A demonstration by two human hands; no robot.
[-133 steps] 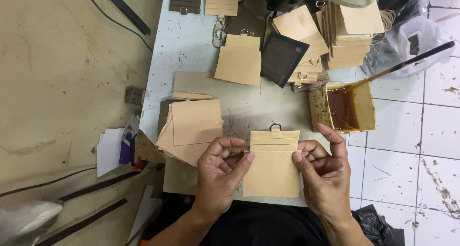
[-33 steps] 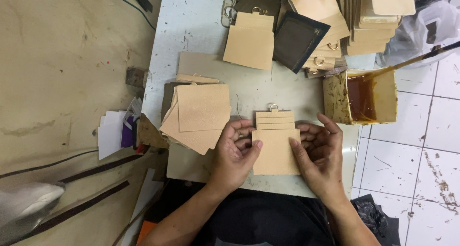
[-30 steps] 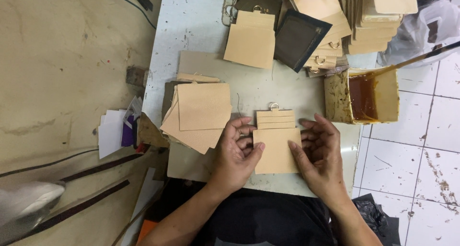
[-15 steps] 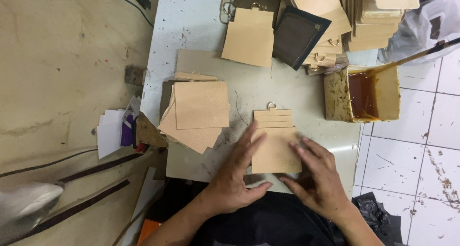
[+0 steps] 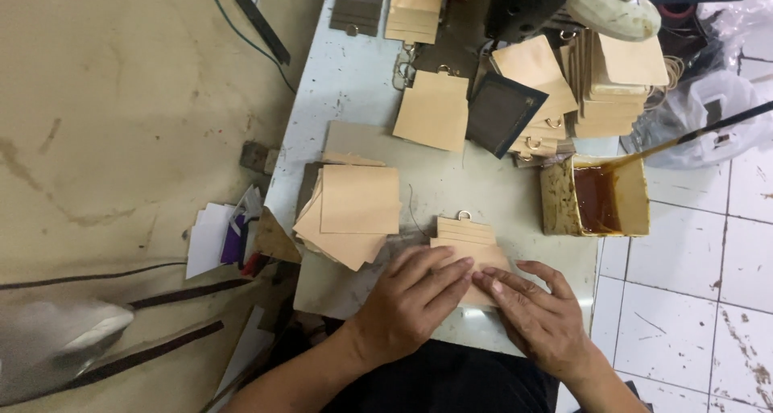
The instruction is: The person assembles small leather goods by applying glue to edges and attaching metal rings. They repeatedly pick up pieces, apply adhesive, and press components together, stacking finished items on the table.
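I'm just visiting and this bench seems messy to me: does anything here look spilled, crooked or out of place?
Mostly the stack of tan pieces beside the left hand: its sheets are fanned out crookedly. The open box of brown liquid is stained on its walls, with a stick leaning in it. The piece under both hands lies flat.

On the table (image 5: 354, 75), the tan piece (image 5: 471, 240) lies under both hands, a stack (image 5: 350, 216) at its nine o'clock, the glue box (image 5: 596, 197) at two o'clock.

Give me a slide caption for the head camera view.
Both hands, left and right, press flat on a tan leather piece beside a stack of tan pieces.
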